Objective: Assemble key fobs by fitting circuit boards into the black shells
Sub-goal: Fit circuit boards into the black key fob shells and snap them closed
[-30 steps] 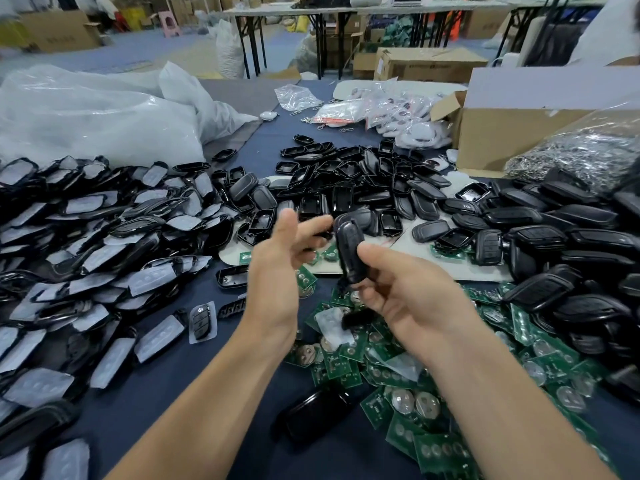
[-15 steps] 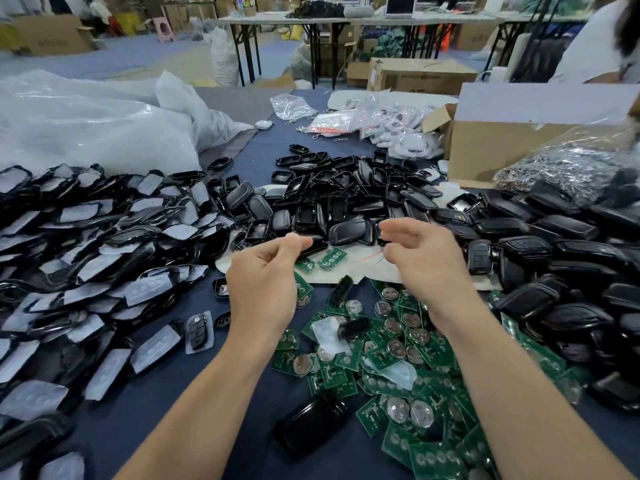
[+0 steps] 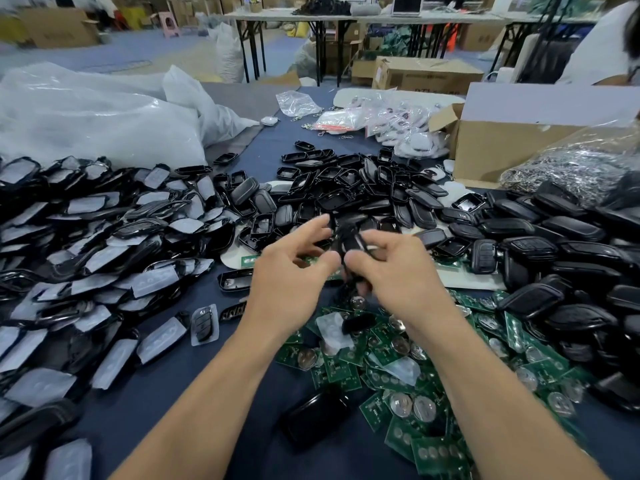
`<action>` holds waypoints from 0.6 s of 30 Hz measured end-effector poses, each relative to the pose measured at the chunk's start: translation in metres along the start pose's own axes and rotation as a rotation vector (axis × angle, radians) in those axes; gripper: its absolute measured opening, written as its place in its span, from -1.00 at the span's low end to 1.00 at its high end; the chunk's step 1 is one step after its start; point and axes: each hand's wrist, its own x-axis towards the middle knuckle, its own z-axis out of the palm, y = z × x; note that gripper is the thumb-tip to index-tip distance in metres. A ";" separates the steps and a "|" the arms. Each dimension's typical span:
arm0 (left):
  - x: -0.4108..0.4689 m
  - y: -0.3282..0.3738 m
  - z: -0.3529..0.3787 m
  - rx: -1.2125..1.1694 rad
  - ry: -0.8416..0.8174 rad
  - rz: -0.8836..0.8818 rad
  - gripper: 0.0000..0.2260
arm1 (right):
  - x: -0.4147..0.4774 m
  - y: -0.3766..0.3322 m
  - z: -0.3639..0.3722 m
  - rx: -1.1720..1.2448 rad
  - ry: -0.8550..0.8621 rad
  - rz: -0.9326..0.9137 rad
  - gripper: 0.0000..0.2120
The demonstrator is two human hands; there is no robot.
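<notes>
A warehouse bench under dark cloth. Just above it, a blurred black shell is pinched in the right hand. The left hand is right beside it, but I cannot tell whether it grips. The shell is probably light, stiff, slick plastic, best held by its edges. Circuit boards lie beneath.

The person is working bare-armed: behind the left hand and the right hand, both wrists and forearms are showing uncovered, fingers likewise.
</notes>
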 end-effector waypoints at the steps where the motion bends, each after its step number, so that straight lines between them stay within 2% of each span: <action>1: 0.000 0.002 0.002 -0.074 -0.071 0.004 -0.62 | -0.008 0.000 0.000 0.024 -0.063 0.018 -0.89; 2: -0.001 0.004 0.004 -0.130 -0.108 0.000 -0.67 | -0.013 0.001 -0.001 -0.030 -0.104 0.017 -0.90; 4: -0.003 0.005 0.004 -0.134 -0.059 -0.008 -0.80 | -0.019 0.003 -0.002 -0.110 -0.090 0.019 -0.92; 6: -0.002 0.001 0.000 -0.114 0.058 -0.022 -0.84 | -0.021 0.007 -0.008 -0.082 0.038 0.021 -0.93; 9: 0.001 -0.002 -0.010 -0.214 0.202 -0.124 -0.89 | -0.020 0.012 -0.023 -0.363 0.233 -0.058 -0.94; 13: 0.004 -0.003 -0.010 -0.305 0.237 -0.226 -0.92 | -0.019 0.012 -0.027 -0.652 0.063 0.023 -0.88; 15: 0.006 -0.003 -0.008 -0.313 0.238 -0.240 -0.87 | -0.021 0.011 -0.021 -0.669 -0.016 0.007 -0.79; 18: 0.008 -0.002 -0.010 -0.330 0.258 -0.246 -0.76 | -0.023 0.007 -0.015 -0.629 0.000 -0.074 -0.78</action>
